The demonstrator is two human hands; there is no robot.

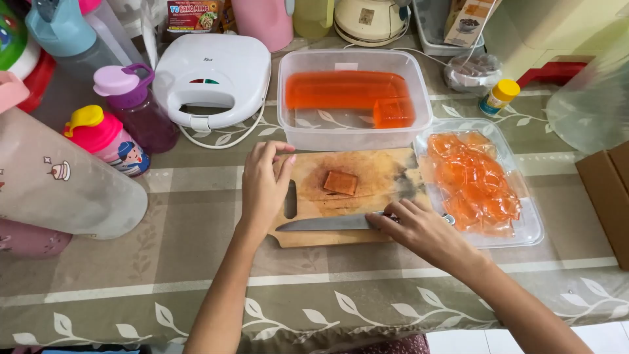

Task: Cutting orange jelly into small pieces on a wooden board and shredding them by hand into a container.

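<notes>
On cutting board (367, 172): left hand (263, 185) flat, fingers loose; right hand (419, 229) clamped on knife (324, 223).

1. Bright, even daylight throughout; soft and diffuse, no harsh glare.
2. Faint, short shadows under the left hand (262, 187) and right hand (422, 229) on the cutting board (373, 174).
3. Mild sheen on the white appliance (213, 78).
4. Sharp centre; slight wide-angle bending and softness toward the edges.

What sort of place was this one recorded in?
Most likely a home kitchen table: a wooden cutting board with a knife lies on a leaf-patterned tablecloth, beside a white sandwich maker and a tub of orange jelly.
</notes>
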